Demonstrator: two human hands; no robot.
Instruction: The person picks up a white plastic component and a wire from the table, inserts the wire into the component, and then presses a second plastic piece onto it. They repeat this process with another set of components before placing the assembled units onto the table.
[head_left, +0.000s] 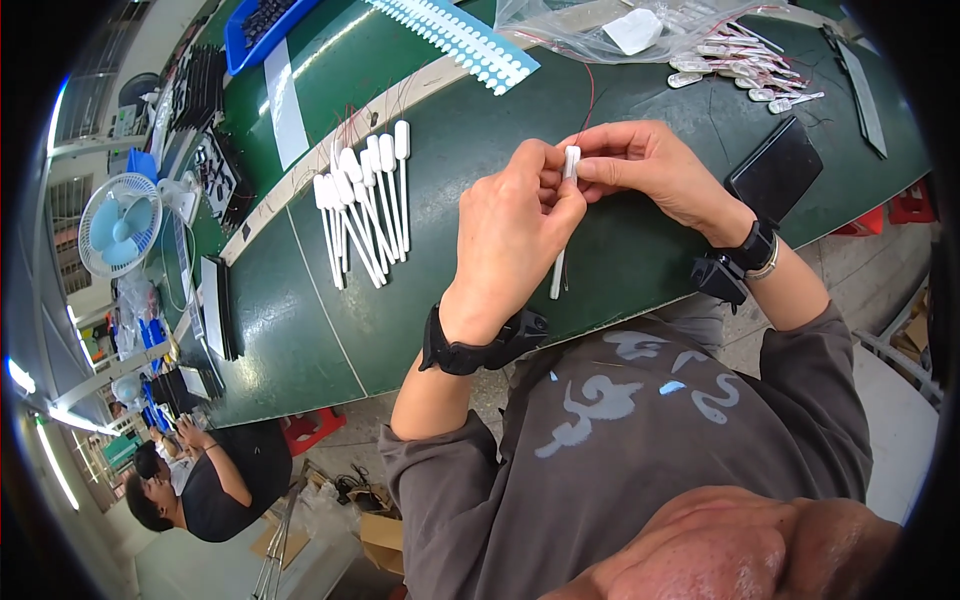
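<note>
Above the green table (pixel 290 330), my left hand (pixel 505 225) and my right hand (pixel 645 165) meet at a small white plastic piece with a thin stem (pixel 571 160). Both hands are closed, pinching it between thumb and fingers. A thin red wire rises from its upper end, and the white stem shows below my left hand. Fingers hide the middle of the piece. To the left of my hands, several similar white paddle-headed sticks (pixel 372 205) lie side by side with fine wires at their heads.
A pile of white wired pieces (pixel 735 65) lies far right beside a clear plastic bag (pixel 570 18). A black flat device (pixel 778 168) rests near my right wrist. At the back are a light-blue tabbed sheet (pixel 460 40) and a blue tray (pixel 240 50). Another person (pixel 235 490) sits at left.
</note>
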